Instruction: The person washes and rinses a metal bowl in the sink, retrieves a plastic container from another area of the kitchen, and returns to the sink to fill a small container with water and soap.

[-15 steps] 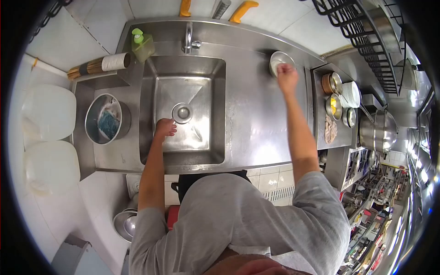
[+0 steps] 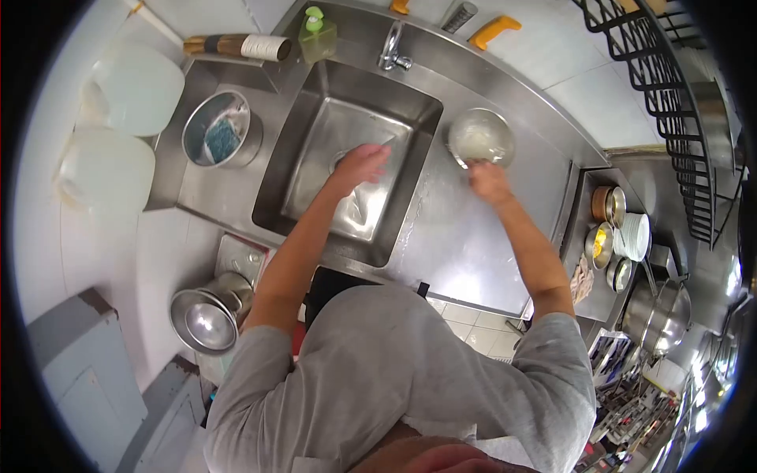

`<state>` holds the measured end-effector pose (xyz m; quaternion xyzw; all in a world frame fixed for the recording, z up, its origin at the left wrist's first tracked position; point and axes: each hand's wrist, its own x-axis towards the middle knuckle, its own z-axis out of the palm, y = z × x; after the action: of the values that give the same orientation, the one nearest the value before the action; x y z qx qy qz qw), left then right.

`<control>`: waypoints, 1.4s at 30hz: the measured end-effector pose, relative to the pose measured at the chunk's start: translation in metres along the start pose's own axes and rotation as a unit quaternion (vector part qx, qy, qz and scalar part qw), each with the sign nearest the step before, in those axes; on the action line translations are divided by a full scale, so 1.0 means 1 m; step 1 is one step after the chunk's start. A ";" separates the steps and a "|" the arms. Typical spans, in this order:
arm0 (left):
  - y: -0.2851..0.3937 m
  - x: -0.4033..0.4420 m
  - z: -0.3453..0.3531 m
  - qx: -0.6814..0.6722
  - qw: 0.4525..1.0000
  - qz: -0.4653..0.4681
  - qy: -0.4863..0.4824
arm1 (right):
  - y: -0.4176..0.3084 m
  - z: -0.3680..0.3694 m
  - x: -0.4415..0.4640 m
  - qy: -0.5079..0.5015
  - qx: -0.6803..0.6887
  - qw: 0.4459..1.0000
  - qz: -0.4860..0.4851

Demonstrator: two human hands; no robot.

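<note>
My right hand (image 2: pixel 490 182) is closed on the near rim of a round metal bowl (image 2: pixel 481 139), which has something pale and wet inside. The bowl is over the steel counter (image 2: pixel 449 229), right of the sink. Above the sink basin (image 2: pixel 315 169) hovers my left hand (image 2: pixel 362 167), fingers apart and holding nothing. Behind the basin stands the faucet (image 2: pixel 392 49); I cannot make out any running water.
A metal pot (image 2: pixel 254 134) with a blue-green scrubber is left of the sink. A green pump bottle (image 2: pixel 318 39) and a bamboo brush (image 2: pixel 236 47) stand behind. Plates (image 2: pixel 633 236) and small bowls are at the right, below a black rack (image 2: pixel 662 110).
The view has turned and shifted. The bowl has come nearer to the sink with my right hand at its rim. My left hand has moved right, over the middle of the basin.
</note>
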<state>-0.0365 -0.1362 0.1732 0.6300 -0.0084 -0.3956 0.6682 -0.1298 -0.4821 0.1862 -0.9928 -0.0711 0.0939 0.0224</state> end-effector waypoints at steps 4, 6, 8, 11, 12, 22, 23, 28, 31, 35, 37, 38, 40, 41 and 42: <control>0.004 0.002 0.034 -0.095 0.994 -0.035 0.045 | -0.101 -0.025 0.005 0.099 0.078 0.981 -0.147; -0.012 0.000 0.015 -0.158 0.985 -0.061 0.026 | -0.139 -0.023 0.011 0.091 0.116 0.970 -0.195; -0.022 -0.012 -0.002 -0.202 0.977 -0.051 0.042 | -0.171 -0.028 0.019 -0.004 0.132 0.968 -0.213; -0.013 -0.041 -0.017 -0.200 0.971 -0.054 0.120 | -0.199 -0.029 0.041 0.047 0.038 0.980 -0.189; -0.020 -0.045 -0.022 -0.200 0.972 -0.051 0.116 | -0.208 -0.027 0.049 0.031 0.053 0.980 -0.190; -0.013 -0.063 -0.070 -0.235 0.963 0.018 0.128 | -0.256 -0.039 0.100 -0.132 0.136 0.950 -0.250; -0.012 -0.064 -0.079 -0.234 0.963 0.012 0.132 | -0.262 -0.015 0.106 -0.116 0.180 0.932 -0.292; -0.008 -0.078 -0.108 0.128 0.955 0.018 0.268 | -0.263 -0.034 0.124 -0.217 0.105 0.935 -0.261; -0.075 -0.035 -0.130 0.411 0.860 0.060 0.296 | -0.288 -0.082 0.154 -0.184 0.176 0.943 -0.214; -0.049 -0.062 -0.115 0.495 0.828 0.044 0.260 | -0.394 -0.135 0.217 0.043 0.323 0.915 -0.240; -0.052 -0.068 -0.113 0.482 0.836 0.052 0.256 | -0.449 -0.123 0.258 0.061 0.217 0.945 -0.236; -0.054 -0.068 -0.114 0.476 0.840 0.058 0.254 | -0.471 -0.108 0.275 0.033 0.169 0.959 -0.227; -0.088 -0.049 -0.126 0.387 0.881 0.107 0.250 | -0.495 -0.075 0.303 -0.010 0.104 0.968 -0.229; -0.108 -0.039 -0.132 0.340 0.891 0.158 0.258 | -0.502 -0.059 0.313 -0.028 0.086 0.966 -0.242; -0.091 -0.053 -0.135 0.240 0.935 0.105 0.240 | -0.507 -0.052 0.320 -0.046 0.067 0.964 -0.255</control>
<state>-0.0511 0.0147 0.0941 0.8434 -0.0090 -0.1464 0.5168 0.1218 0.0644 0.2075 -0.9328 -0.3160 0.1350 0.1089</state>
